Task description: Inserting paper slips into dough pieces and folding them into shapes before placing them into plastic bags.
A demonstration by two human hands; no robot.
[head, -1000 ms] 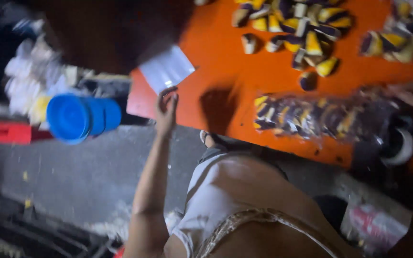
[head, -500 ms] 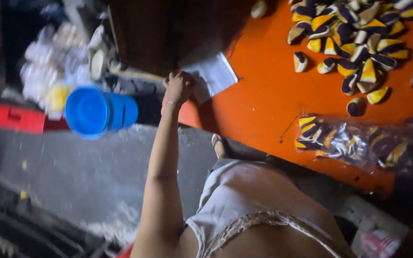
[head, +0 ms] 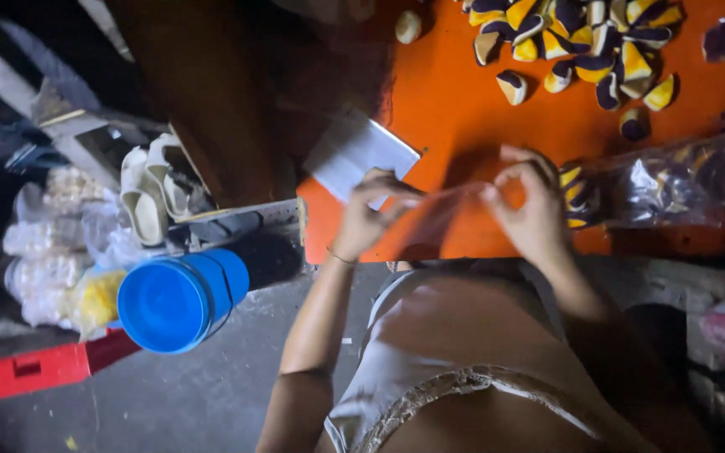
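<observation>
Both my hands are up over the near edge of the orange table point(head: 463, 117), holding one thin clear plastic bag point(head: 442, 220) stretched between them. My left hand point(head: 371, 220) pinches the bag's left end with fingers curled, thumb against fingertips. My right hand point(head: 534, 210) pinches the right end the same way, thumb and forefinger closed on the film, other fingers loosely bent. The bag is empty as far as I can tell, see-through, hanging just above the table edge in front of my lap.

Just behind my left hand lies a flat stack of clear bags point(head: 358, 155) on the table, touching or nearly touching my knuckles; can't tell which. Just beside my right hand, to the right, sits a filled plastic bag point(head: 673, 180) with yellow, white and dark pieces inside. Farther back on the table is a loose pile of the same small wedge-shaped pieces point(head: 585, 46), well apart from my hands.

Off the table to the left: a blue round tub point(head: 178, 300) lying on its side on the grey floor, a red box point(head: 39, 369) near it, a pair of pale sandals point(head: 157, 193) above the tub, and bundles of clear-wrapped goods point(head: 48, 252) at far left.
</observation>
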